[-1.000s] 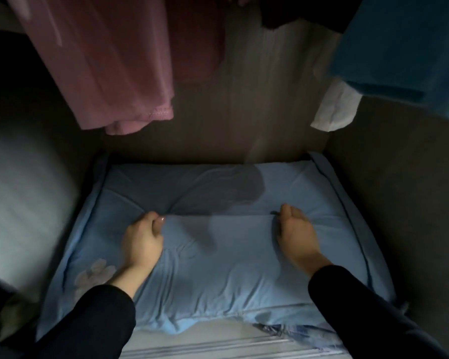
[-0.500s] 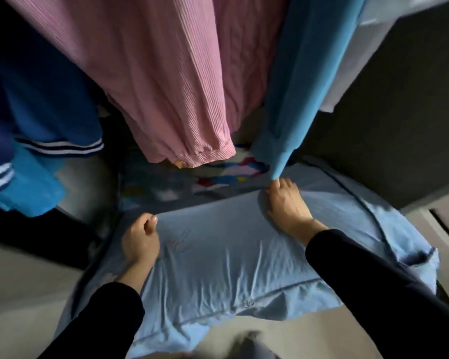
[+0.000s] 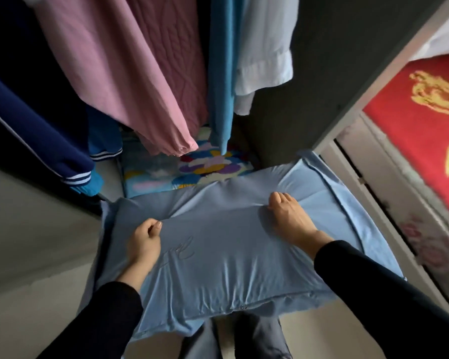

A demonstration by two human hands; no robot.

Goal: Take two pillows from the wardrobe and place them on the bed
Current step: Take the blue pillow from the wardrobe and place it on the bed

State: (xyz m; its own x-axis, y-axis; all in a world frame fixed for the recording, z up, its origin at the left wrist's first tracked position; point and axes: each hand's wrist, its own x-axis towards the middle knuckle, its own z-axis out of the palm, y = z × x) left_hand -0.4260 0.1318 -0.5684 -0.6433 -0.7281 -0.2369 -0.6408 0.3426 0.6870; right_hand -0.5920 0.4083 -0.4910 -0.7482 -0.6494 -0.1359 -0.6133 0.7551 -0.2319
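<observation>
Both hands clamped on the top face of the light blue pillow [image 3: 231, 255], held level at the mouth of the wardrobe [image 3: 347, 73], roughly half in and half out. Left hand [image 3: 143, 244] curled into a near fist near the pillow's left end, thumb and fingers pinching a ridge of cover. Right hand [image 3: 290, 218] flatter near the right end, fingertips dug into a fold, cloth drawn taut between the two grips. No telling from here whether more than cover is caught.

Main risk, as a judgement: grip on loose cover only, so likely sag or slide of the filling toward the near edge, and a drop to the floor [image 3: 36, 320] below the pillow.

Second risk: a snag overhead. Pink garment [image 3: 130, 81] and teal garment [image 3: 222, 73] hanging just beyond the pillow's far edge, hems low enough to be dragged along or pulled from the hanger by a raised lift. White shirt [image 3: 265, 55] higher and less exposed.

Third: the pillow's right corner close to the wardrobe's door frame [image 3: 329, 146]; a swing toward the right apt to catch the flange there.

Multicoloured bedding [image 3: 192, 169] beyond the pillow, deeper in the wardrobe; unclear whether a second pillow. Only one pillow visibly in hand, none yet on the bed.
</observation>
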